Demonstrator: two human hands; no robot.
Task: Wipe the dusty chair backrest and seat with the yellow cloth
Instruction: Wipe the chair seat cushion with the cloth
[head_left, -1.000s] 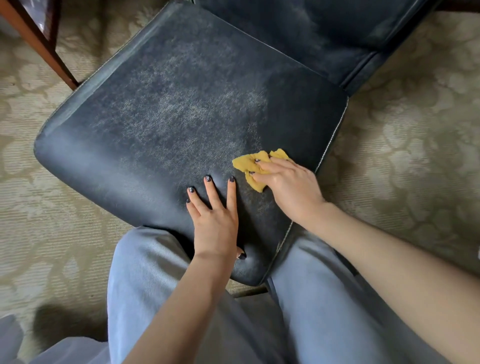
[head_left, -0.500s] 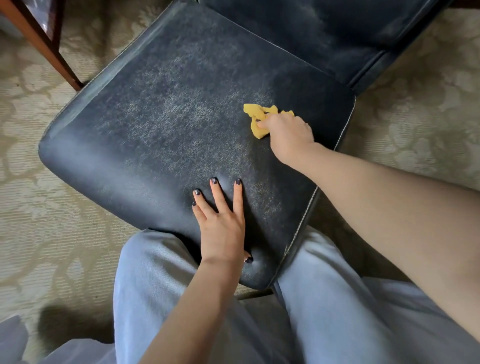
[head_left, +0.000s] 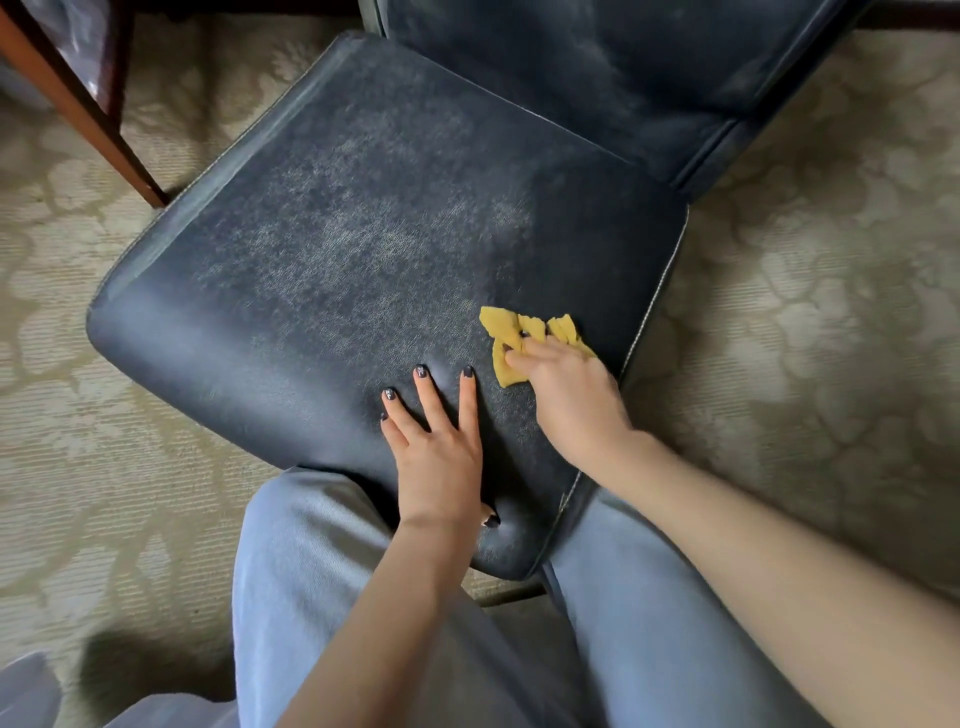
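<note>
Right hand (head_left: 566, 400) grips one crumpled yellow cloth (head_left: 503, 328), left hand (head_left: 440, 457) spreads flat — one dusty dark-leather seat (head_left: 337, 249), patterned beige carpet (head_left: 805, 312).

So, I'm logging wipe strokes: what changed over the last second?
The right hand, gripping the crumpled yellow cloth, swept it up the dusty dark leather seat toward the backrest, then back near the front edge. The left hand stayed flat on the seat.
</note>
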